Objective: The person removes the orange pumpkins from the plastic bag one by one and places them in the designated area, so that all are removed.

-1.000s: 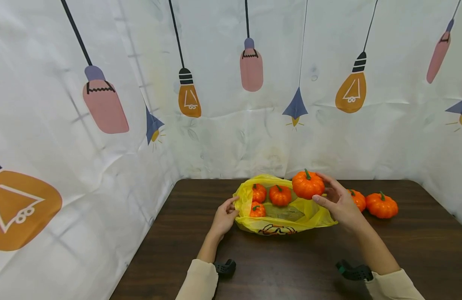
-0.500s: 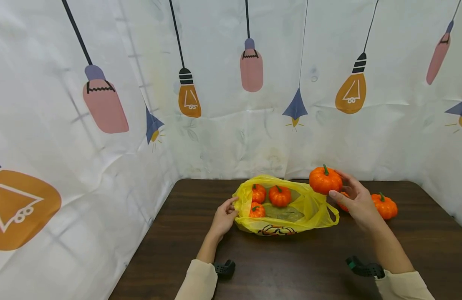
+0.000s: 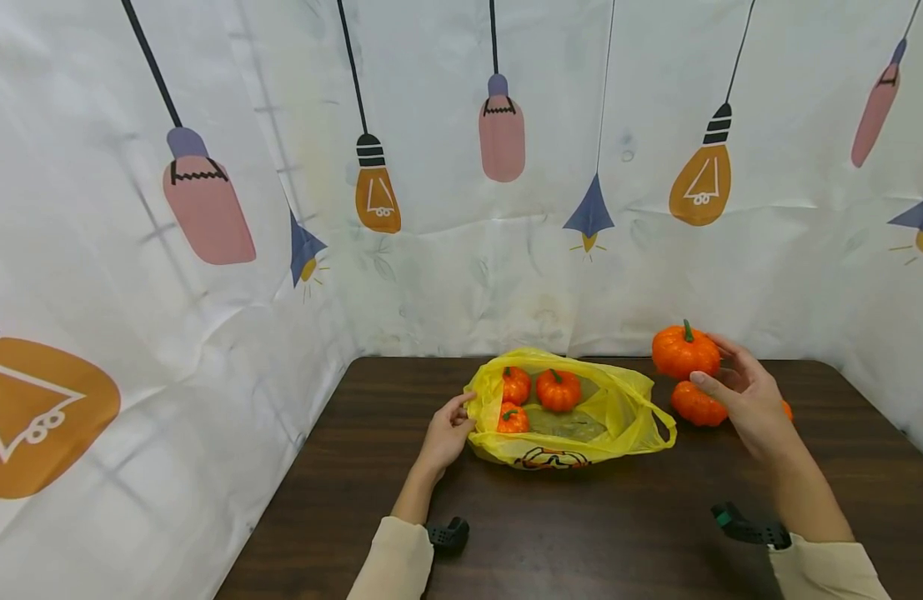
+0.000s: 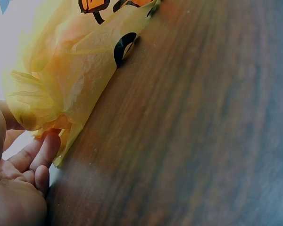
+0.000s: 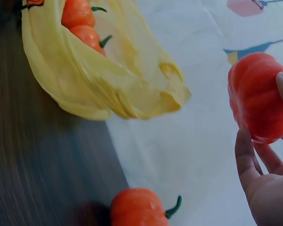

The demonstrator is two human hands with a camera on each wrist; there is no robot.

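My right hand grips a small orange pumpkin with a green stem, raised above the table right of the bag. In the right wrist view the thumb and fingers hold that pumpkin from the side. A yellow plastic bag lies with its mouth open, and inside it sit three pumpkins. At the bag's left end, my left hand pinches the plastic; in the left wrist view the fingertips partly disappear behind the bag.
Another pumpkin rests on the dark wooden table just below the held one. One more pumpkin is mostly hidden behind my right hand. A white printed curtain stands behind the table and along its left side.
My right hand has carried the pumpkin rightward, away from over the bag and toward the pumpkins on the table. My left hand and the bag have stayed in place.
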